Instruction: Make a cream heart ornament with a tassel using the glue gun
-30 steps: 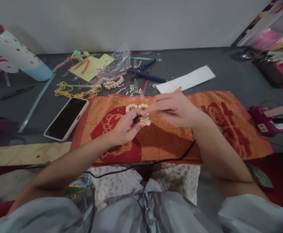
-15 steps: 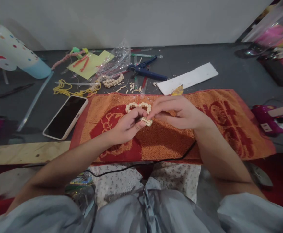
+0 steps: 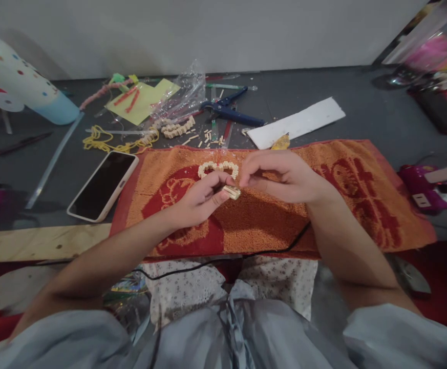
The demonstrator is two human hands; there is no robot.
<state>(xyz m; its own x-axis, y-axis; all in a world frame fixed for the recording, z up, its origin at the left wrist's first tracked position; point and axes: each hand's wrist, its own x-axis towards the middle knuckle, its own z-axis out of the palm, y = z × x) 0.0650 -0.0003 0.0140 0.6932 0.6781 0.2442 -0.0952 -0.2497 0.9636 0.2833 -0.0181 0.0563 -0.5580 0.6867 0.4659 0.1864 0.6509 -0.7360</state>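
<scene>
Over the orange and red towel (image 3: 269, 225), my left hand (image 3: 198, 202) pinches a small bundle of short pale sticks (image 3: 231, 191) between thumb and fingers. Just to its right is my right hand (image 3: 275, 174), its thumb and fingertips closed together, a little apart from the bundle. Whatever those fingertips hold, if anything, is too small to make out. Behind my left fingers, a pale piece shaped as two joined loops (image 3: 229, 167) lies on the towel, its lower part hidden by my hand.
Beyond the towel lie blue-handled pliers (image 3: 234, 113), loose stick pieces (image 3: 208, 137), a white strip (image 3: 298, 123), crumpled clear plastic (image 3: 185, 95) and yellow cord (image 3: 104, 141). A phone (image 3: 102, 187) lies at left, near a bottle (image 3: 27, 77). A black cable (image 3: 208, 262) crosses the towel's front edge.
My right fingertips have drawn back slightly to the right, away from the bundle. My left hand and the bundle stay almost where they were.
</scene>
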